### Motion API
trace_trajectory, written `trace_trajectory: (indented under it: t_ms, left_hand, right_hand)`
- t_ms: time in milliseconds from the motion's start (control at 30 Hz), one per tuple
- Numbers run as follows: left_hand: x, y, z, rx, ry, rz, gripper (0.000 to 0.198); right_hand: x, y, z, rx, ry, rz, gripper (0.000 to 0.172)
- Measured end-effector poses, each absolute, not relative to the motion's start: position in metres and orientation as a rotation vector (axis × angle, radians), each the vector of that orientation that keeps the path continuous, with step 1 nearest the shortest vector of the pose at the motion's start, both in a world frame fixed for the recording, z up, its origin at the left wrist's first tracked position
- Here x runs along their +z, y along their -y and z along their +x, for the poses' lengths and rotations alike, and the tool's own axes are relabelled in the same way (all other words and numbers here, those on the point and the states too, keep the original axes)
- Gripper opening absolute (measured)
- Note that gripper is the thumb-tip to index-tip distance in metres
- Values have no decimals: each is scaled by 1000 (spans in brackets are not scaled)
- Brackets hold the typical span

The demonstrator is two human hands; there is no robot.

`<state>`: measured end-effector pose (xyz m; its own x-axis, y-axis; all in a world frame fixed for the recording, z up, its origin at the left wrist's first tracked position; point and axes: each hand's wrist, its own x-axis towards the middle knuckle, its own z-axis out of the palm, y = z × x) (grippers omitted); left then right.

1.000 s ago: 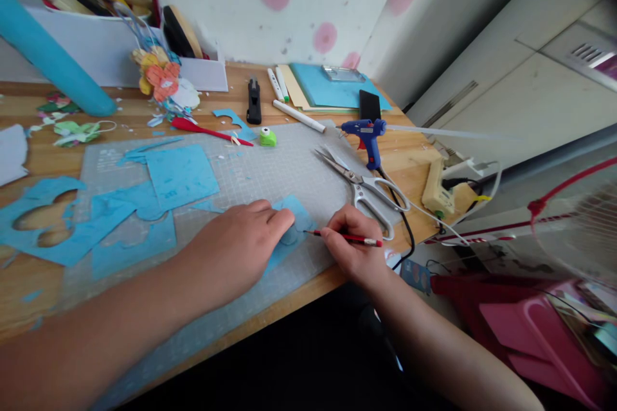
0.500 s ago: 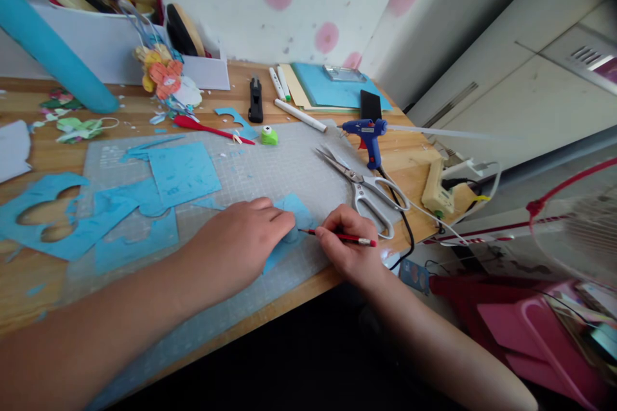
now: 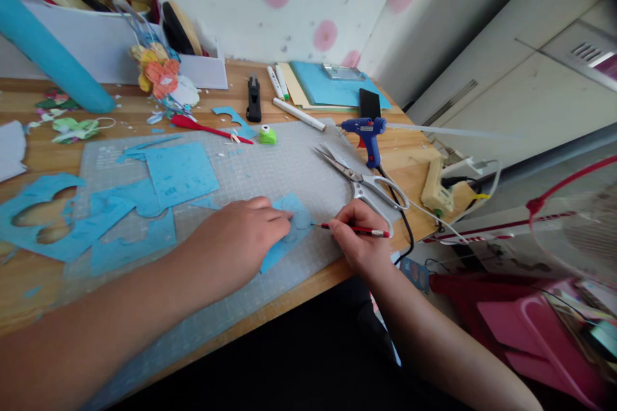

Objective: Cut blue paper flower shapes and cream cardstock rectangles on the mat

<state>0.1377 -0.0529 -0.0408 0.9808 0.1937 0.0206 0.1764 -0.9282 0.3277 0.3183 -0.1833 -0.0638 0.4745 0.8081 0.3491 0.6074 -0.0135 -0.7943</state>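
blue sheet (image 3: 299, 205) on grey mat (image 3: 279, 167), near front edge of table (image 3: 409, 157) | left hand (image 3: 253, 228) rests on it, finger closure unclear | right hand (image 3: 359, 237) fingers grip red pencil (image 3: 375, 232) | scissors (image 3: 357, 177) just beyond, glue gun (image 3: 369, 130) toward right edge | blue scraps (image 3: 94, 228) toward left

Loc.: prob. home craft corner. Indicators: wood desk (image 3: 409, 154) w/ cutting mat (image 3: 284, 164), glue gun (image 3: 367, 131), scissors (image 3: 355, 177) & blue craft paper (image 3: 278, 255); wall (image 3: 231, 6) w/ pink floral-type pattern; lt.-colored cabinet (image 3: 482, 77), R side; nr. desk, fan-type mesh guard (image 3: 573, 231) w/ red rim & pink plastic bin (image 3: 544, 340).
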Motion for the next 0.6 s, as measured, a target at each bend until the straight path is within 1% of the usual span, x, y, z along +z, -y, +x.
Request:
trace_trajectory:
  t_ms: [233,600]
  left_hand:
    - [-43,52,137,96,-255,2787,41]
    - [-45,51,137,145,-225,2755,35]
  right_hand:
    - [-61,183,314,274,1253,-1683,21]
    - [-61,180,301,292,1340,-1639,21]
